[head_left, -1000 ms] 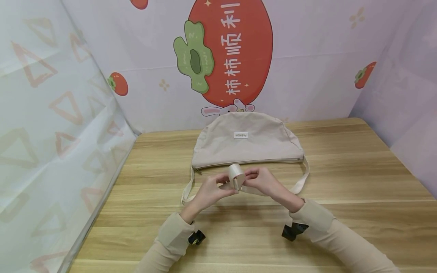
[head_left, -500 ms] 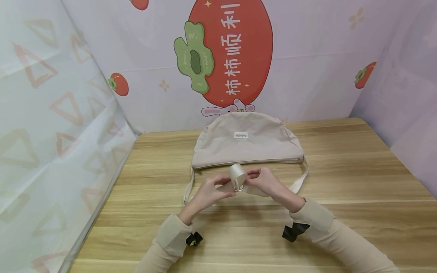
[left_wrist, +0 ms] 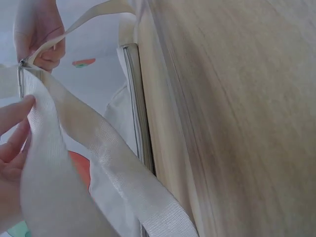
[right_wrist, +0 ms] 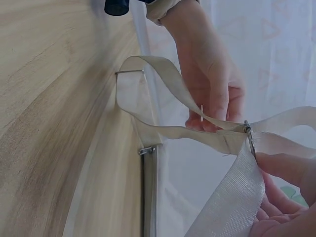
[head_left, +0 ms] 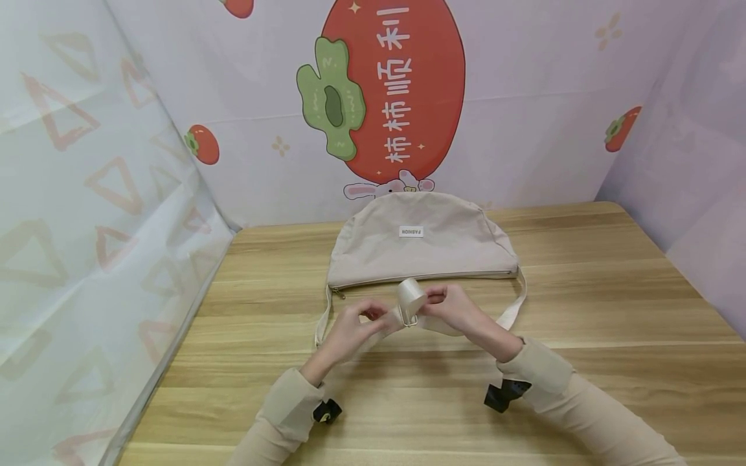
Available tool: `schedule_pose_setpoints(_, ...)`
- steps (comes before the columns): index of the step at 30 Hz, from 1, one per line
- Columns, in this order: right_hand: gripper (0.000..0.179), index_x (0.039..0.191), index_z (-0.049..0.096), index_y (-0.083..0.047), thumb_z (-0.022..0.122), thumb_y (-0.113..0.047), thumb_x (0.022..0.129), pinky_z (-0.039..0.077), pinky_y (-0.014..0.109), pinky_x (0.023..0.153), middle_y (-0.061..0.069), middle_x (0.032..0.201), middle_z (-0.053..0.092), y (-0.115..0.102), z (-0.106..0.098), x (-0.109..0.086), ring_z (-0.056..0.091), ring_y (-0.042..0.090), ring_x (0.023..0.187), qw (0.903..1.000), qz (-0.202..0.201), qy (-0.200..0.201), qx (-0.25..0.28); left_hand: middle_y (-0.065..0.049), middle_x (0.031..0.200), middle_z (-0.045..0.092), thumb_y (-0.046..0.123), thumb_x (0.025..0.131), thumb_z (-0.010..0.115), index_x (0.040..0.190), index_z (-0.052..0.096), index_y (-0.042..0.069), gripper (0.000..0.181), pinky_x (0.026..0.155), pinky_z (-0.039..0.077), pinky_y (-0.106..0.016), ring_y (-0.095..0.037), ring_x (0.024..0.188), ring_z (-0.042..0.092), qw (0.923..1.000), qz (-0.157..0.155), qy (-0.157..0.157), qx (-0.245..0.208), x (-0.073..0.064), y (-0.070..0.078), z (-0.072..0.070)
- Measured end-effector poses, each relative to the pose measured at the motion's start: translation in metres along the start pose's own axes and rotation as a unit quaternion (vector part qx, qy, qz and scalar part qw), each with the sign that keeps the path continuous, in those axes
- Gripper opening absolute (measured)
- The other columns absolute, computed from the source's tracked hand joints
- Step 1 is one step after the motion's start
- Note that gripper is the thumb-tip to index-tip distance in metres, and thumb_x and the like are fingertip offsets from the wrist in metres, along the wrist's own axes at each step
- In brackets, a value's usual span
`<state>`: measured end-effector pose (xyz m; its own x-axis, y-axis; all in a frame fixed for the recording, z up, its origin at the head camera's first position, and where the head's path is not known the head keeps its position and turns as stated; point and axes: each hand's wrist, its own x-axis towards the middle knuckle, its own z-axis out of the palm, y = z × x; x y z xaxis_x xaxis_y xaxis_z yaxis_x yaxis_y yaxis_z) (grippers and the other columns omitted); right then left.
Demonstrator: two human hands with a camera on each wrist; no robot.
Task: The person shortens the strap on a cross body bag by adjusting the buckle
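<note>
A beige fabric bag [head_left: 425, 252] with a small white "FASHION" label lies flat near the back of the table, its zipper edge toward me. My left hand [head_left: 352, 331] pinches its webbing strap [left_wrist: 103, 143] just left of a metal slider buckle [head_left: 410, 321]. On the buckle's other side, my right hand [head_left: 457, 312] pinches the strap, thumb tip right at the metal frame in the right wrist view. A short loop of webbing [head_left: 412, 294] stands up from the buckle between the hands. The strap's lower run passes below the hands, partly hidden by them.
The wooden table [head_left: 233, 388] extends on both sides of the bag. A printed cloth backdrop [head_left: 524, 129] hangs right behind it, with another hanging cloth [head_left: 87, 226] along the left. A metal ring [right_wrist: 131, 72] joins the strap near the zipper end.
My left hand has slid left along the strap, away from the buckle. The upright loop has shifted slightly right, and the buckle frame shows more clearly. The bag body stays put.
</note>
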<state>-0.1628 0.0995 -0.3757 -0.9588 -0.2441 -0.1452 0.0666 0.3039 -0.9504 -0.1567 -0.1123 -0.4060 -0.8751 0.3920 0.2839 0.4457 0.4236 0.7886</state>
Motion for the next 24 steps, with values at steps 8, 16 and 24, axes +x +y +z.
schedule_pose_setpoints(8, 0.030, 0.104, 0.059, 0.010, 0.064, -0.005, 0.079, 0.048, 0.029, 0.072, 0.019, 0.094, 0.065, 0.004, -0.009, 0.001, 0.061, 0.021, 0.086, 0.9999, -0.007, 0.003, -0.008, -0.004, 0.082, 0.065, 0.014, 0.080, 0.064, 0.085, 0.065, 0.004, 0.012, 0.066, 0.047, -0.022, -0.009, 0.073, 0.056, 0.9996, -0.025, -0.008, -0.003, -0.006, -0.009, -0.010)
schedule_pose_setpoints(16, 0.028, 0.102, 0.059, 0.011, 0.064, -0.002, 0.078, 0.048, 0.025, 0.070, 0.018, 0.090, 0.066, 0.005, -0.016, 0.000, 0.062, 0.016, 0.082, 0.9997, -0.026, 0.001, 0.001, -0.003, 0.081, 0.065, 0.011, 0.080, 0.064, 0.086, 0.067, 0.004, 0.010, 0.064, 0.046, -0.022, -0.009, 0.071, 0.056, 0.9988, -0.035, -0.019, 0.029, -0.014, -0.017, -0.026)
schedule_pose_setpoints(24, 0.026, 0.102, 0.061, 0.010, 0.062, -0.001, 0.078, 0.048, 0.023, 0.070, 0.016, 0.089, 0.066, 0.006, -0.022, -0.003, 0.062, 0.015, 0.082, 0.9994, -0.033, -0.011, 0.003, -0.005, 0.084, 0.065, 0.009, 0.080, 0.064, 0.085, 0.067, 0.004, 0.008, 0.063, 0.046, -0.021, -0.011, 0.073, 0.055, 0.9961, -0.032, -0.049, 0.066, -0.021, -0.023, -0.044)
